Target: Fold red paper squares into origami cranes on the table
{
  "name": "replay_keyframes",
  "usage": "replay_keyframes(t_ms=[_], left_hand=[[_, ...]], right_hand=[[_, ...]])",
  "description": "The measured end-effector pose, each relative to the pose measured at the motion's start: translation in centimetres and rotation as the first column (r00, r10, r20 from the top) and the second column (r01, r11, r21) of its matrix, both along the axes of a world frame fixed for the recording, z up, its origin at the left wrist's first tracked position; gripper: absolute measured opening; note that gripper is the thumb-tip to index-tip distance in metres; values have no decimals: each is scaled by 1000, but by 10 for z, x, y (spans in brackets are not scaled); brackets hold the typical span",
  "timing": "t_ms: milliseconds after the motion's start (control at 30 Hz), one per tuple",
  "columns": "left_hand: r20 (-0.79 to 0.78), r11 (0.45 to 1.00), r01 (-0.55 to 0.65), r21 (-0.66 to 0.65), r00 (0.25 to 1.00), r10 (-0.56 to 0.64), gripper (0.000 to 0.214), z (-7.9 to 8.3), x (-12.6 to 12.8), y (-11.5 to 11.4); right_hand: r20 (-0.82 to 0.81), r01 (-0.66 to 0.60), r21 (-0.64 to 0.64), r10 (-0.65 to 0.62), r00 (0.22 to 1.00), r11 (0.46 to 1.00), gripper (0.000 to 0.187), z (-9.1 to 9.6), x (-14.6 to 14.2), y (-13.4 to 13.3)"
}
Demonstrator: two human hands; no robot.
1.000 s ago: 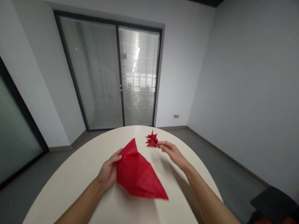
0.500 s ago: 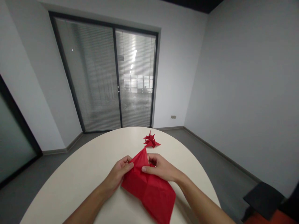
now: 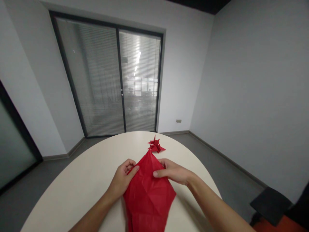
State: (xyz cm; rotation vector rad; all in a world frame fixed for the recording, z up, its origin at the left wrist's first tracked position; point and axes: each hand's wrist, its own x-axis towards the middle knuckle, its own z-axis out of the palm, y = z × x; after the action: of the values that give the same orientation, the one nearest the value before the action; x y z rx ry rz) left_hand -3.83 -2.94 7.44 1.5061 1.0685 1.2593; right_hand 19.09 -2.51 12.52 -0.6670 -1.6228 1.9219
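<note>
A large sheet of red paper [image 3: 150, 196], marked with creases, is held up between my two hands above the table. Its upper end comes to a point just in front of some folded red paper shapes. My left hand [image 3: 125, 177] pinches the left edge, thumb on the near face and fingers curled at the side. On the opposite edge my right hand [image 3: 172, 172] grips the sheet with its thumb on top; most of those fingers are hidden behind the paper. The bottom of the sheet runs out of view.
Small pointed red folded-paper pieces [image 3: 155, 145] lie clustered near the far edge of the round pale table [image 3: 84, 187]. Beyond stands a glass door with blinds [image 3: 101, 83]. A dark chair part [image 3: 271, 204] and an orange surface sit at lower right.
The red sheet has been spread wider and flatter, its upper part opened out and its lower end swung left. My right hand has shifted slightly right; the left has barely moved.
</note>
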Motion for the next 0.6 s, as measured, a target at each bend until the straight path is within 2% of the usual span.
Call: replay_keyframes(t_ms=[67,167,233,300,333,367,433,500,533,600], left_hand=[[-51,999,-35,18,998,36,29,-1,-3,4],[-133,995,-85,58,987,92,25,-4,-7,9],[-193,987,-120,102,971,138,23,-8,-9,12],[-271,981,-133,140,948,167,21,-14,-12,14],[-306,979,-134,154,936,176,20,-17,-13,15],[-335,978,-130,164,925,180,18,-19,-14,16],[-361,977,-119,178,916,178,17,-21,-15,17],[-354,974,-116,195,918,180,17,-20,-15,16],[-341,969,-129,212,919,197,18,-17,-16,15],[-291,939,-198,280,915,279,19,-9,-17,11]], right_hand=[[24,40,-12,-40,999,999,41,-2,3,3],[62,260,3,-260,964,966,45,-14,4,9],[144,373,96,-383,912,923,50,-26,4,14],[240,426,256,-483,842,868,52,-37,5,16],[287,423,273,-492,822,864,53,-41,6,16],[325,391,241,-453,830,888,54,-44,7,16],[339,236,92,-253,906,967,52,-44,11,14],[287,78,14,-79,955,997,48,-40,15,12],[270,54,27,-60,961,998,45,-36,16,11],[254,112,153,-148,956,982,39,-25,18,9]])
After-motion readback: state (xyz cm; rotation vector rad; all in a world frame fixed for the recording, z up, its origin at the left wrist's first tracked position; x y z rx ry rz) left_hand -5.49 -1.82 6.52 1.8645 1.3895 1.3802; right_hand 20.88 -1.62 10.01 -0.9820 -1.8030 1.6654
